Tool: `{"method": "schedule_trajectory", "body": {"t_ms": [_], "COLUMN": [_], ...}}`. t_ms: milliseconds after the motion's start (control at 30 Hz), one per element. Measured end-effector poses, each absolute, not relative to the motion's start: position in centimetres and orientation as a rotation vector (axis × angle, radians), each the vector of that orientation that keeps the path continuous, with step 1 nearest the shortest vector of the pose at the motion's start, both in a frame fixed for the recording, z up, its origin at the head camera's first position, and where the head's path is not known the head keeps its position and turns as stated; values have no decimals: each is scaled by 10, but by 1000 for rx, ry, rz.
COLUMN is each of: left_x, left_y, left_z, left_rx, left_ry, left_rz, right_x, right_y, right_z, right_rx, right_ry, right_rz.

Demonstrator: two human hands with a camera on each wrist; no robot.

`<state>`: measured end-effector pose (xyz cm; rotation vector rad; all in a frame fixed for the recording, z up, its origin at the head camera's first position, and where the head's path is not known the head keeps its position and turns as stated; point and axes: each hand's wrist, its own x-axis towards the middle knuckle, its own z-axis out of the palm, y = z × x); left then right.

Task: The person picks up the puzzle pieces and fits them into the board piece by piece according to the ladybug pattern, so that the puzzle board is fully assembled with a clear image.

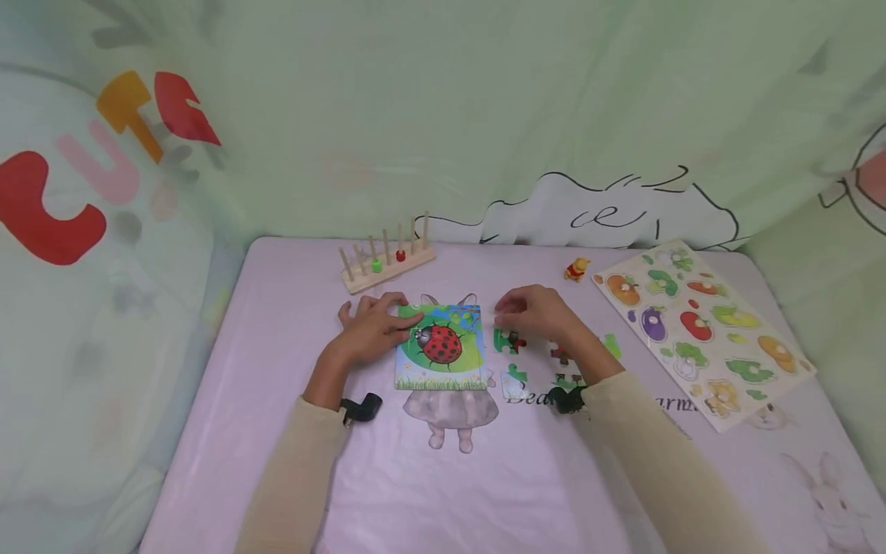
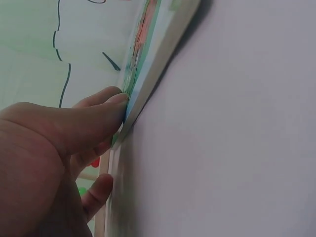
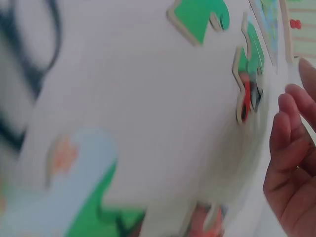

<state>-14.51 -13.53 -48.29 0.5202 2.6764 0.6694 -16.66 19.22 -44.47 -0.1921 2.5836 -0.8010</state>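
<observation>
A square ladybug puzzle (image 1: 443, 371) lies on the table in the head view. My left hand (image 1: 368, 332) rests at its upper left corner, fingertips on the face and edge. The left wrist view shows the thumb (image 2: 94, 121) against the puzzle's edge. My right hand (image 1: 536, 312) hovers right of the puzzle with loosely bent fingers, and nothing shows between them. Under and around it lie loose jigsaw pieces, including a green and red one (image 3: 247, 86), a green one (image 3: 197, 19) and a pale blue and green one (image 3: 89, 173).
Behind the puzzle stands a wooden peg rack (image 1: 388, 275) with a green bead (image 1: 377, 266) and a red bead (image 1: 401, 255). A small yellow bear figure (image 1: 576, 269) stands at the back. On the right lies a vegetable puzzle board (image 1: 667, 312).
</observation>
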Motion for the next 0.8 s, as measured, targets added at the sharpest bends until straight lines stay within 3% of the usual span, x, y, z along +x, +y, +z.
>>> {"method": "schedule_trajectory", "body": {"t_ms": [800], "left_x": [-155], "left_y": [-139], "left_z": [-473], "left_rx": [623], "left_ry": [2597], "left_rz": [542], "right_x": [-151], "right_y": [213], "right_z": [-451], "right_rx": [-225], "right_ry": [2583], "right_rz": [-680]}}
